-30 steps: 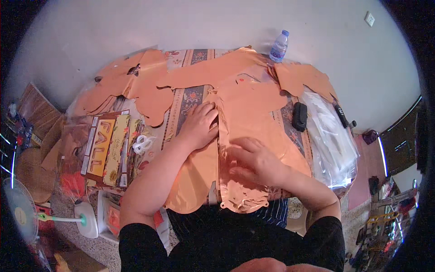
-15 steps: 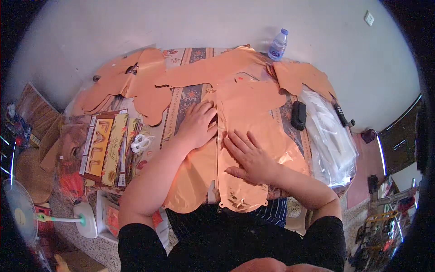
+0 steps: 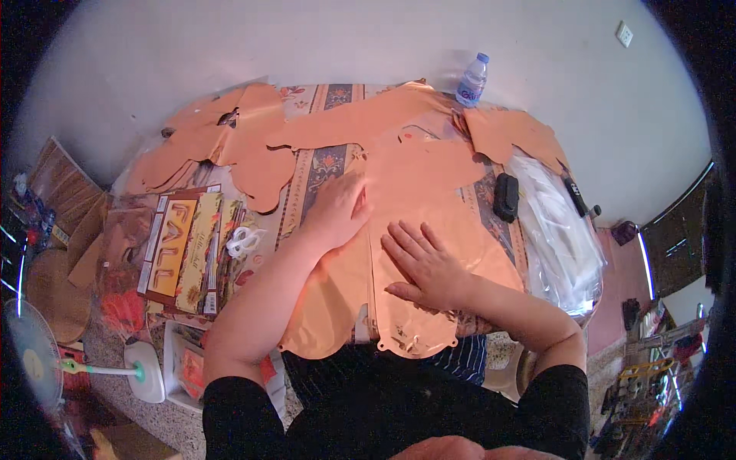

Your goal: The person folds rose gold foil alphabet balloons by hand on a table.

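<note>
A flat, uninflated copper-orange foil balloon (image 3: 429, 180) lies before me, its rounded end with small eyelet tabs at the table's near edge. My right hand (image 3: 426, 264) rests palm down on it, fingers outstretched. At its left edge is my left hand (image 3: 337, 213), fingers curled in against the foil; their tips are partly hidden. Beneath my left forearm another rounded foil part (image 3: 326, 314) shows; whether it belongs to the same balloon I cannot tell. More flat foil shapes (image 3: 360, 123) spread across the back of the table.
Printed packets (image 3: 180, 249) and a coil of white ribbon (image 3: 244, 241) lie at left. On the right are a black case (image 3: 505, 197), clear plastic bags (image 3: 556, 238) and a black pen-like item (image 3: 576, 197). A water bottle (image 3: 471, 80) stands at the back; a fan (image 3: 34, 356) is lower left.
My left hand's fingers have gone from spread flat to curled in at the foil's edge. My right hand stays flat in nearly the same place. The whole view has shifted slightly.
</note>
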### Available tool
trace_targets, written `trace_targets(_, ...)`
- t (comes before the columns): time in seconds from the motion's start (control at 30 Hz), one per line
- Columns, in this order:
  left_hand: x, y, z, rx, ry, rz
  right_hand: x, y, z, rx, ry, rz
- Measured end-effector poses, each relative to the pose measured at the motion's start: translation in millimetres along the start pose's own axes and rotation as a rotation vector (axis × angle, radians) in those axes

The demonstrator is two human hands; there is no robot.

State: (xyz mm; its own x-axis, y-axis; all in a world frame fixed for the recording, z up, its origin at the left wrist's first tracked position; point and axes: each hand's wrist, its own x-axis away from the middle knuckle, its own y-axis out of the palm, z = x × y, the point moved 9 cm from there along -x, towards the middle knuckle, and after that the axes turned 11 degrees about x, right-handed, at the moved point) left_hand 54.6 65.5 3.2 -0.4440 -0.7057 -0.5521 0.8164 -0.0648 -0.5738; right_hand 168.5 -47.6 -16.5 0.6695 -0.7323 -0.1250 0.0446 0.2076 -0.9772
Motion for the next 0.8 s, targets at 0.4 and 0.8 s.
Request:
trace_targets(0.4, 4.7, 11.1, -7.3, -0.12, -0.025, -0.123, -0.9, -4.2, 5.6, -0.074, -0.032, -0.036)
trace_targets(0.8, 5.8, 13.8, -9.6, -0.169, -0.046, -0.149, -16.1, 10.5, 34.0, -0.049, 0.079, -0.013)
